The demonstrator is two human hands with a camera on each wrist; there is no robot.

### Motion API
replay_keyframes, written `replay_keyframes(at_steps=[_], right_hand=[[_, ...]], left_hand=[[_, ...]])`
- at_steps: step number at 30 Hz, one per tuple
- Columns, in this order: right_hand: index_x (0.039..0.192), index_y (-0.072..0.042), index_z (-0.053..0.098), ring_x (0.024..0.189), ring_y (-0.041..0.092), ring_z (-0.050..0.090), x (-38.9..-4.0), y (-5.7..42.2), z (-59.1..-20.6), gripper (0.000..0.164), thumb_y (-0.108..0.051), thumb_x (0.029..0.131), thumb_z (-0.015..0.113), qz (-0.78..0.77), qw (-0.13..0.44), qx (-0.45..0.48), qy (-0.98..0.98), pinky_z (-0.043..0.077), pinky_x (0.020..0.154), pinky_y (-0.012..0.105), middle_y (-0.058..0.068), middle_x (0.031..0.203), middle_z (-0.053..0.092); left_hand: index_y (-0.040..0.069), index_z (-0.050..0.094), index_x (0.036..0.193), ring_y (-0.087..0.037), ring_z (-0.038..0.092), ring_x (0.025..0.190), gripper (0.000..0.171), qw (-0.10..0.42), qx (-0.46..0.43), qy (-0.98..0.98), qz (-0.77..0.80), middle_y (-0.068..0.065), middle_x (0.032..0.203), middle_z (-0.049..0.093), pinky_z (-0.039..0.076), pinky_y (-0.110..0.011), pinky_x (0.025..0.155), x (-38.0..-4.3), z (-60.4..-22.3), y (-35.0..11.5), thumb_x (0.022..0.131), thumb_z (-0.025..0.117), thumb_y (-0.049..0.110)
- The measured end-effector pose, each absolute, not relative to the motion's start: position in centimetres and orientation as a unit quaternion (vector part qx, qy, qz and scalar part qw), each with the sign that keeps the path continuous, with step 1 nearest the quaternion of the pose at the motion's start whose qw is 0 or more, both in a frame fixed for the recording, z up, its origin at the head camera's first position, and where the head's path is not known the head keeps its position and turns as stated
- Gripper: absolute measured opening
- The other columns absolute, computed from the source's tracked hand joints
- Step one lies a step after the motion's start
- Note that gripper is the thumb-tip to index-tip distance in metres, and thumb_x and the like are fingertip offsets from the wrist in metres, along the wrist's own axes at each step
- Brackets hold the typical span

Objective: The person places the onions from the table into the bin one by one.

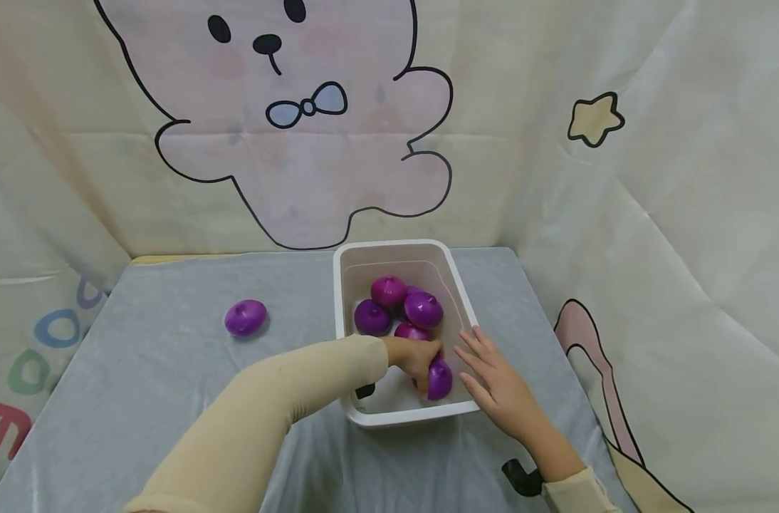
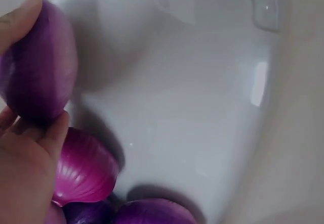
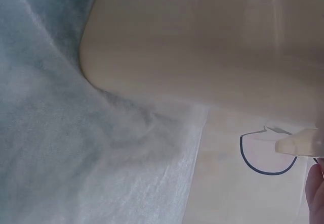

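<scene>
In the head view my left hand (image 1: 416, 358) reaches into the white plastic bin (image 1: 405, 421) and grips a purple onion (image 1: 440, 379) near its front end. The left wrist view shows this onion (image 2: 43, 67) held between the thumb above and the fingers below. Several more onions, such as a magenta one (image 2: 87, 167), lie in the bin beyond that hand. My right hand (image 1: 501, 388) has its fingers spread and straight at the bin's right rim. The right wrist view shows the bin's outer wall (image 3: 192, 47), with fingertips (image 3: 315, 193) at the right edge.
One purple onion (image 1: 246, 318) lies outside the bin, on the left of the table, which a grey-blue cloth (image 1: 171, 370) covers. Patterned curtains (image 1: 492, 85) hang behind and at both sides.
</scene>
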State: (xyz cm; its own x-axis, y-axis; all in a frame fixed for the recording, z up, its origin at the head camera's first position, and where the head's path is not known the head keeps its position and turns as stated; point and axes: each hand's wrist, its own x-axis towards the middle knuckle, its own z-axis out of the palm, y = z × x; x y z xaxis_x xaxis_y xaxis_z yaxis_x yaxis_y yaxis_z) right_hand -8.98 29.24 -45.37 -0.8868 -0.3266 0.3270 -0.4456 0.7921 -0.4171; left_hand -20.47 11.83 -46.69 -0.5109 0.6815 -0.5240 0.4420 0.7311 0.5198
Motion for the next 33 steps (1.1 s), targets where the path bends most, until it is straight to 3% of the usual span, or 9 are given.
replay_keyframes(at_steps=[5,10,13,16,18,20,23,25,33], right_hand=[[0.136,-0.007,0.061,0.151,0.024,0.029,-8.9,29.0,-45.2,0.043,-0.016,0.094,0.063,0.239,0.119,0.207,-0.941,0.041,0.107,0.061,0.013,0.151,0.050],[0.136,-0.007,0.061,0.152,0.019,0.027,-8.8,28.8,-45.2,0.042,-0.018,0.095,0.063,0.237,0.116,0.204,-0.943,0.031,0.118,0.035,0.010,0.152,0.049],[0.137,-0.007,0.060,0.152,0.021,0.026,-8.8,28.7,-45.2,0.042,-0.017,0.095,0.062,0.244,0.112,0.204,-0.941,0.033,0.118,0.039,0.011,0.153,0.048],[0.137,-0.008,0.060,0.151,0.024,0.028,-9.0,28.5,-45.0,0.043,-0.017,0.095,0.063,0.237,0.106,0.205,-0.944,0.040,0.109,0.058,0.012,0.153,0.048],[0.137,-0.007,0.060,0.150,0.027,0.030,-9.1,28.4,-44.8,0.044,-0.018,0.095,0.064,0.227,0.103,0.209,-0.946,0.041,0.108,0.060,0.013,0.153,0.048],[0.137,-0.006,0.060,0.148,0.031,0.033,-9.3,28.4,-44.6,0.045,-0.020,0.094,0.064,0.210,0.099,0.217,-0.948,0.035,0.117,0.048,0.014,0.153,0.048],[0.137,-0.005,0.059,0.145,0.035,0.037,-9.7,28.4,-44.1,0.046,-0.022,0.095,0.064,0.183,0.098,0.248,-0.946,0.017,0.124,0.030,0.016,0.151,0.049],[0.138,-0.004,0.058,0.144,0.037,0.039,-9.9,28.5,-43.7,0.047,-0.024,0.096,0.061,0.159,0.091,0.276,-0.944,0.002,0.122,0.018,0.016,0.151,0.049],[0.145,-0.004,0.049,0.147,0.037,0.035,-11.2,28.1,-42.6,0.054,-0.030,0.099,0.056,0.093,0.035,0.306,-0.947,-0.004,0.123,0.021,0.014,0.157,0.041]], left_hand=[[0.015,0.046,0.124,-0.017,0.055,0.115,0.070,0.379,0.328,0.852,0.152,-0.006,0.127,0.059,0.047,-0.034,0.106,-20.4,-47.4,11.8,0.071,0.090,0.011],[0.016,0.045,0.121,-0.014,0.058,0.102,0.071,0.384,0.334,0.851,0.133,-0.006,0.121,0.060,0.054,-0.028,0.090,-20.4,-48.1,11.9,0.067,0.091,0.007],[0.015,0.044,0.131,-0.016,0.060,0.111,0.081,0.377,0.345,0.853,0.105,-0.007,0.130,0.059,0.054,-0.030,0.095,-20.4,-47.8,11.9,0.067,0.092,0.010],[0.013,0.043,0.142,-0.019,0.057,0.125,0.086,0.358,0.367,0.856,0.061,-0.006,0.140,0.058,0.050,-0.033,0.105,-20.5,-46.6,11.7,0.070,0.091,0.017],[0.011,0.046,0.143,-0.018,0.056,0.128,0.083,0.338,0.385,0.859,0.022,-0.005,0.141,0.058,0.047,-0.032,0.108,-20.7,-45.1,11.4,0.074,0.089,0.022],[0.008,0.053,0.138,-0.018,0.060,0.122,0.071,0.320,0.397,0.860,0.008,-0.006,0.134,0.064,0.050,-0.029,0.103,-21.1,-43.3,10.5,0.077,0.086,0.023],[0.006,0.058,0.133,-0.018,0.063,0.115,0.058,0.294,0.401,0.866,0.048,-0.007,0.127,0.067,0.051,-0.031,0.101,-21.7,-40.5,8.0,0.083,0.081,0.024],[0.004,0.059,0.131,-0.021,0.063,0.115,0.052,0.265,0.398,0.870,0.123,-0.010,0.126,0.067,0.051,-0.034,0.102,-22.2,-39.0,5.7,0.087,0.076,0.023],[0.000,0.050,0.138,-0.034,0.058,0.125,0.046,0.124,0.293,0.870,0.377,-0.019,0.135,0.059,0.047,-0.049,0.107,-23.0,-36.6,-5.8,0.097,0.062,0.017]])
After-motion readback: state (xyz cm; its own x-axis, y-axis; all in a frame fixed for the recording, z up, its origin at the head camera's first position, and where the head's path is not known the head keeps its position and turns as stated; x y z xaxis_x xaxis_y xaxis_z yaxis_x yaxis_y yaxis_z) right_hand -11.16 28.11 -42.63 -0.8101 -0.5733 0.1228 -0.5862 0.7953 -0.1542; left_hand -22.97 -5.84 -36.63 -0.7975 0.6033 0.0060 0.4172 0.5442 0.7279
